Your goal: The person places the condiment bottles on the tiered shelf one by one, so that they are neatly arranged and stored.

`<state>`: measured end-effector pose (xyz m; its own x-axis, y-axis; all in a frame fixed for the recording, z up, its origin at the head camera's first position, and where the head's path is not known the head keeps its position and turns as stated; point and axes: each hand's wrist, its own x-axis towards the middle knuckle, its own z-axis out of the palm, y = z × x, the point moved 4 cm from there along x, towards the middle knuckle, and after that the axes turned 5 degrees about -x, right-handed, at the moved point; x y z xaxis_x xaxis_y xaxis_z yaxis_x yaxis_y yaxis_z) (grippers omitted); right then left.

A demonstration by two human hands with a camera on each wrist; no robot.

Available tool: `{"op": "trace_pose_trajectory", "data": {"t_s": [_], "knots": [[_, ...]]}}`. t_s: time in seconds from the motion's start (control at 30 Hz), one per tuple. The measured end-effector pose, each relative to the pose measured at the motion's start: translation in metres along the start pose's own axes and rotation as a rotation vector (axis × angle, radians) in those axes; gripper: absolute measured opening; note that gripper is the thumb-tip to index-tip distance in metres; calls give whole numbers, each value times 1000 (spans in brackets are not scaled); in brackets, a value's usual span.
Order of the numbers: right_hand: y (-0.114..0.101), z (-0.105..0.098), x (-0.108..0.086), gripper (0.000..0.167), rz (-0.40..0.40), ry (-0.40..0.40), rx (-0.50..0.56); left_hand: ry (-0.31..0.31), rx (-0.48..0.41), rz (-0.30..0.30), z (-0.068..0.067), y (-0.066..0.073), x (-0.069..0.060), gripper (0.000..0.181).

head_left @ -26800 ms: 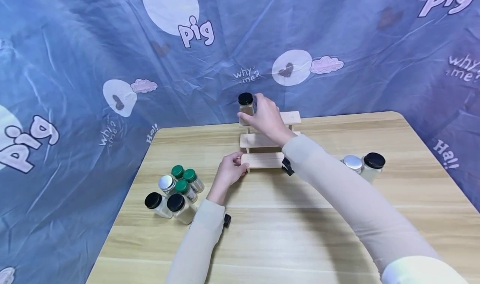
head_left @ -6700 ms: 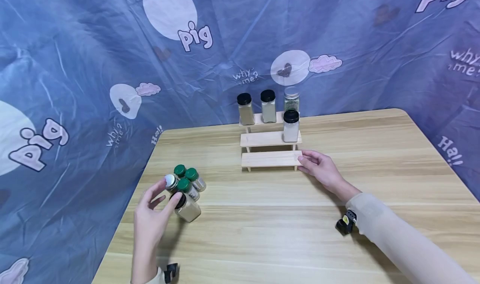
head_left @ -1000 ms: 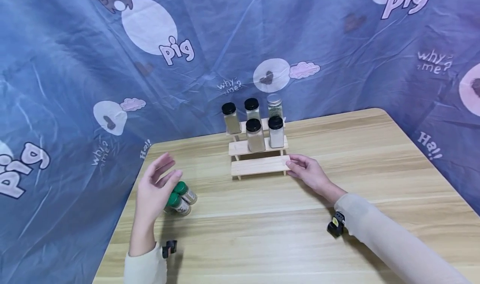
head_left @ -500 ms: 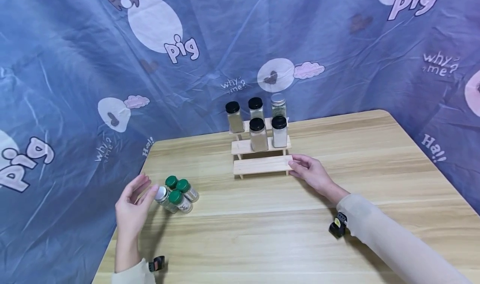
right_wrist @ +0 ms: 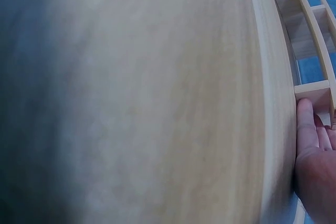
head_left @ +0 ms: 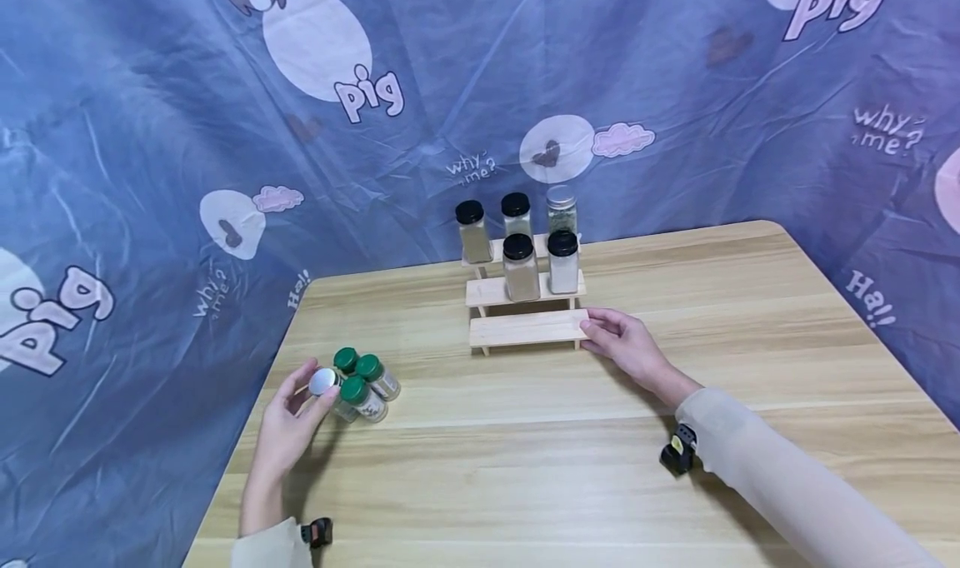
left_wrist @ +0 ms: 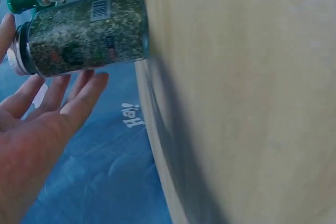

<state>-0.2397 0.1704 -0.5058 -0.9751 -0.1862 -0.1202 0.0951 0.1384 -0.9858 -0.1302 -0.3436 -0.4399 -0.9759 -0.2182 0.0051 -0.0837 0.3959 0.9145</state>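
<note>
Taking the middle of the tabletop as the dial's hub, the left hand [head_left: 285, 430] is at nine o'clock, thumb and fingers spread wide around a smooth glass jar [left_wrist: 86, 35] with a flat silver lid (whether skin touches glass, I cannot tell). That jar stands upright, packed with coarse green flakes, a small barcode on its side. Just beside it, between nine and ten, cluster three slimmer bottles [head_left: 367, 401] with round green caps and pale printed labels. At two o'clock the right hand [head_left: 628, 351] narrowly pinches the end of the lowest step of a pale wooden rack [head_left: 525, 328], three flat planks on short legs, at twelve. Its upper steps carry four squarish, black-lidded jars [head_left: 521, 281] of fine powder, tan to white, and another silver-lidded jar [head_left: 562, 216] of green flakes. The table [head_left: 525, 476] runs in long, streaky wood grain to a rounded corner at two. Creased blue cloth [head_left: 427, 27], printed with white discs, pink clouds and "pig", hangs behind from nine round to three.
</note>
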Motion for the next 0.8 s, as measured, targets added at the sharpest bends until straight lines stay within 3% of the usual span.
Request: {"op": "trace_pose_trajectory", "data": {"t_s": [0.33, 0.6, 0.8], "knots": [[0, -1, 0, 57, 3, -1, 13, -44, 82, 40, 1, -2, -2, 61], [2, -2, 2, 57, -12, -2, 20, -85, 108, -101, 1, -8, -3, 73], [3, -1, 2, 58, -27, -4, 47, -56, 99, -112, -1, -11, -4, 69]]}}
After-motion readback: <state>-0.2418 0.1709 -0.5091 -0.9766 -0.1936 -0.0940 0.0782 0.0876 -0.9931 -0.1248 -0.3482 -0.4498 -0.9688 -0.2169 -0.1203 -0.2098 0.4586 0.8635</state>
